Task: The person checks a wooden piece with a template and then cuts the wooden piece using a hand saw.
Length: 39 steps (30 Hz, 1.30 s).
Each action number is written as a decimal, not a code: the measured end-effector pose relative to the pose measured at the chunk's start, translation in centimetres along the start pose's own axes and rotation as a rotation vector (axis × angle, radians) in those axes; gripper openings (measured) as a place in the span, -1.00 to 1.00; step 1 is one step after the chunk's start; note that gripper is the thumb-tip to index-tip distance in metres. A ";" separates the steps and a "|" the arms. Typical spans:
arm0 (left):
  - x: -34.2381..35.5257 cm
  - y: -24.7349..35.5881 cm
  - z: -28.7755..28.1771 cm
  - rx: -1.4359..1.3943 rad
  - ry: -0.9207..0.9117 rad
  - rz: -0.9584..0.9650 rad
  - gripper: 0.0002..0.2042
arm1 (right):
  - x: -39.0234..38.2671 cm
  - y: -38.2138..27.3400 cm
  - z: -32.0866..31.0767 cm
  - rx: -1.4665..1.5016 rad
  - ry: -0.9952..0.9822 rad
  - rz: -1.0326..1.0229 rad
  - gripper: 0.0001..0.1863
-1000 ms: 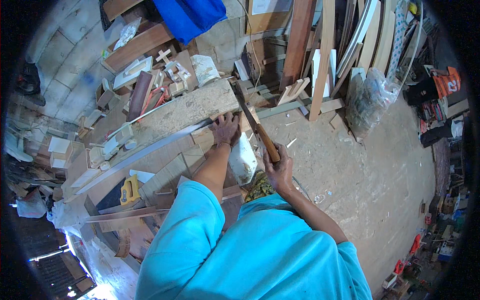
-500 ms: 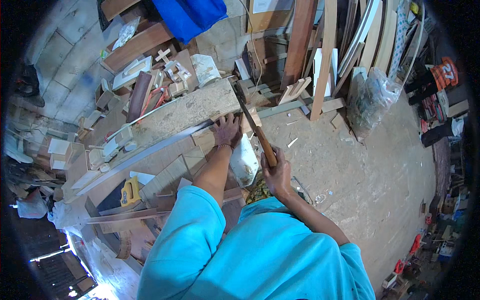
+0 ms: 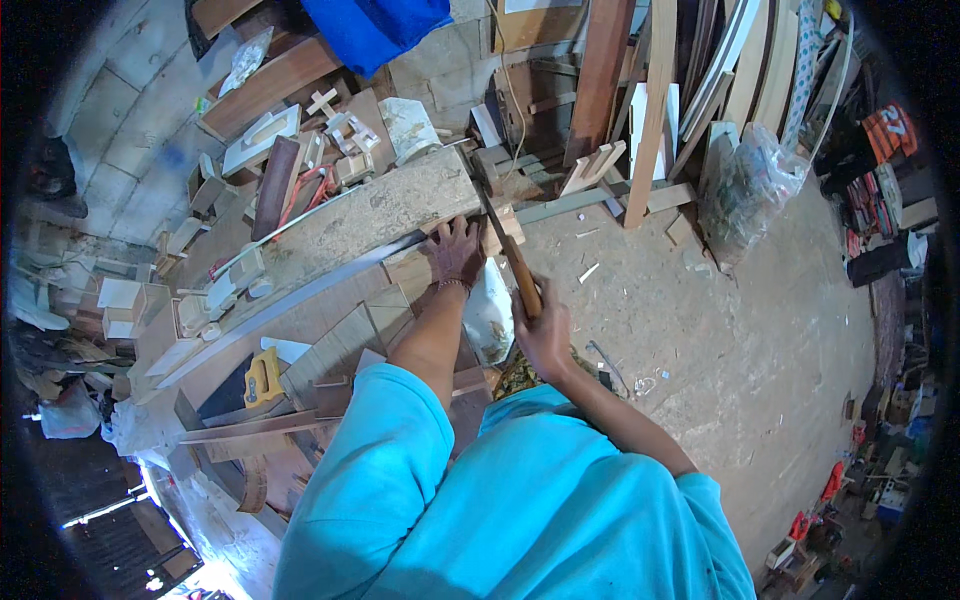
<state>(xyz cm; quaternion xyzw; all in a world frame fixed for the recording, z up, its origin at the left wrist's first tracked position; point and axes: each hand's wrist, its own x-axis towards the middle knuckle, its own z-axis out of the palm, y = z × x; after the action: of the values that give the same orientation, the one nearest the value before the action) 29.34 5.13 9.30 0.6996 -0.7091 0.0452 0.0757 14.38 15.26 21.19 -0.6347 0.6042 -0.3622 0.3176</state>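
Note:
My right hand (image 3: 545, 340) is wrapped round the brown wooden handle of a long saw (image 3: 512, 258), whose narrow dark blade is seen nearly edge-on. The blade slants away from me past the end of a thick, stained workbench beam (image 3: 370, 210). Beside it, my left hand (image 3: 457, 252) presses down with fingers spread on a pale wood piece (image 3: 507, 228) at the beam's near edge. The piece's light end shows right of the hand, close to the blade; the hand covers part of it. Whether the teeth touch the wood, I cannot tell.
A yellow-handled handsaw (image 3: 263, 378) lies on boards left of my arm. Wood offcuts (image 3: 350, 135) crowd the bench's far side. Tall planks (image 3: 655, 110) lean at the back beside a clear plastic bag (image 3: 750, 195). Scraps lie on the concrete floor (image 3: 700, 350).
My right hand and the saw have moved slightly away from my body and to the left. My left hand stays spread on the wood, and the view has shifted a little.

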 end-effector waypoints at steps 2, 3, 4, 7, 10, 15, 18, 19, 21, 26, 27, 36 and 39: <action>-0.2 0.2 -1.0 -0.036 0.022 -0.006 -0.79 | 0.1 -0.2 0.6 0.057 0.054 -0.007 -0.66; 0.2 0.0 -0.5 -0.011 0.015 0.002 -0.78 | 0.3 0.0 0.6 0.048 0.088 -0.034 -0.67; 0.4 -0.3 -0.3 0.016 0.011 -0.002 -0.77 | 0.6 -0.3 0.5 0.041 0.112 -0.070 -0.68; 0.0 -1.6 1.2 0.028 0.014 -0.024 -0.70 | -1.4 -1.2 -1.1 0.110 0.031 0.103 -0.70; 0.0 -1.2 0.9 0.049 -0.012 -0.023 -0.66 | -1.9 -1.7 -2.4 0.136 0.040 0.100 -0.69; 0.5 -0.3 0.4 0.048 -0.050 -0.019 -0.67 | 1.5 -0.5 -0.7 0.019 -0.004 0.023 -0.68; 0.3 -0.8 0.7 0.040 0.028 -0.022 -0.69 | 0.5 0.1 -0.8 0.012 0.013 -0.035 -0.68; 0.2 -1.7 1.6 0.003 0.006 -0.049 -0.72 | -0.6 -0.5 -1.3 0.041 -0.004 -0.015 -0.68; -0.3 -1.8 1.8 -0.041 -0.020 -0.076 -0.75 | -2.0 -1.6 -2.9 0.120 -0.027 0.083 -0.67; 0.1 -0.3 0.4 -0.031 0.096 -0.034 -0.77 | 0.8 0.0 -0.8 -0.038 -0.022 -0.024 -0.67; 0.5 -0.1 0.3 -0.029 0.103 -0.030 -0.77 | 1.8 0.0 -0.4 0.007 -0.023 -0.002 -0.68; -0.3 -1.5 1.8 0.019 0.012 -0.050 -0.76 | -1.1 -1.3 -2.3 0.106 0.002 0.017 -0.69; 0.0 0.1 0.6 -0.080 0.122 -0.044 -0.74 | 2.7 0.4 -0.3 -0.036 -0.012 -0.006 -0.68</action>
<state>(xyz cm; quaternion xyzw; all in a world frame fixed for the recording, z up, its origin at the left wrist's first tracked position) 29.22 5.02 8.71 0.7075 -0.6888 0.0577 0.1476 13.92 12.55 21.20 -0.6442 0.6069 -0.3484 0.3086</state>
